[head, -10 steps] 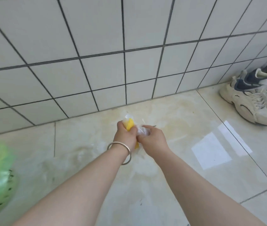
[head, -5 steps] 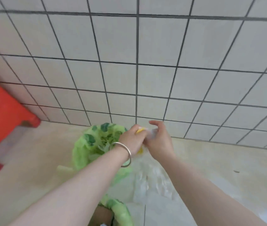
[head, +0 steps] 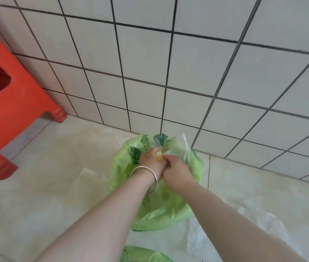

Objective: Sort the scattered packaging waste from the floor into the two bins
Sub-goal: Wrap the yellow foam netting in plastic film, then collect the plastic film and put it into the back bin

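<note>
Both hands are over the green-lined bin [head: 155, 214] by the tiled wall. The left hand [head: 150, 160] and right hand [head: 176, 170] meet, fingers curled tight round a yellow-and-clear wrapper [head: 159, 157] above its mouth. A red stool [head: 8, 103] stands left of the bin; clear plastic [head: 259, 222] lies on its right.

I see a light green bin liner [head: 161, 214] printed with dark green leaves. The wrapper [head: 159, 157] shows yellow, with clear film [head: 184, 150] beside it. The bracelet [head: 150, 172] is silver. The stool [head: 8, 103] is orange-red. The wall [head: 206, 72] is white tile with dark grout; the floor [head: 55, 186] is glossy cream-beige.
</note>
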A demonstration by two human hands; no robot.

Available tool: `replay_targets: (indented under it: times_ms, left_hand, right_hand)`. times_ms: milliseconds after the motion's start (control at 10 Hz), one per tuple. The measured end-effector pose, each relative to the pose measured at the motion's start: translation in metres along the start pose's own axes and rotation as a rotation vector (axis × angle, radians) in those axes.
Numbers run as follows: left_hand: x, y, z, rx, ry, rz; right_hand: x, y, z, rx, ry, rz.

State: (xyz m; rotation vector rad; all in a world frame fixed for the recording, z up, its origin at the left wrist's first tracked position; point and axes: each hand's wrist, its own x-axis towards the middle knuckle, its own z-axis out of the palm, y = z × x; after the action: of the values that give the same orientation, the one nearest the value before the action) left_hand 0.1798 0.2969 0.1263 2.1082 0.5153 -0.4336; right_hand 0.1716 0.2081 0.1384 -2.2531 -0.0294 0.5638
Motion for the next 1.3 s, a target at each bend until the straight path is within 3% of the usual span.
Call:
replay_targets:
  times_ms: [100, 200, 300, 400, 500, 600, 700, 800, 1100, 1200, 1300]
  left_hand:
    - [0.018, -0.009, 0.002, 0.357, -0.206, -0.122]
    - [0.031, -0.018, 0.005, 0.61, -0.331, -0.171]
    - [0.046, -0.041, 0.02, 0.799, -0.546, -0.124]
    - [0.047, -0.047, 0.022, 0.884, -0.534, -0.009]
    - [0.026, -0.029, 0.008, 0.886, -0.358, 0.001]
    - [0.014, -0.01, -0.004, 0.886, -0.207, 0.068]
    - [-0.005, 0.018, -0.002, 1.034, -0.058, 0.133]
    - [-0.031, 0.054, 0.022, 1.061, 0.066, 0.345]
    - [-0.077, 0.1, 0.111, 0.803, 0.057, 0.555]
    - [-0.08, 0.079, 0.142, 0.603, -0.007, 0.45]
    - [-0.076, 0.046, 0.17, 0.576, -0.157, 0.246]
  right_hand:
    - [0.021, 0.006, 0.01, -0.167, -0.195, 0.089]
    - [0.035, 0.01, 0.021, -0.511, -0.454, 0.066]
    - [0.039, 0.016, 0.032, -0.786, -0.641, -0.004]
    - [0.041, 0.014, 0.035, -0.875, -0.633, -0.026]
    - [0.028, 0.003, 0.021, -0.864, -0.47, -0.05]
    - [0.007, 0.003, -0.005, -0.715, -0.221, -0.118]
    - [-0.009, 0.011, -0.036, -0.514, -0.018, -0.228]
    - [-0.026, 0.027, -0.065, -0.357, 0.121, -0.238]
    - [-0.073, 0.108, -0.134, -0.239, 0.283, -0.088]
    - [-0.082, 0.149, -0.139, -0.202, 0.283, -0.012]
    - [-0.085, 0.191, -0.129, -0.153, 0.239, 0.124]
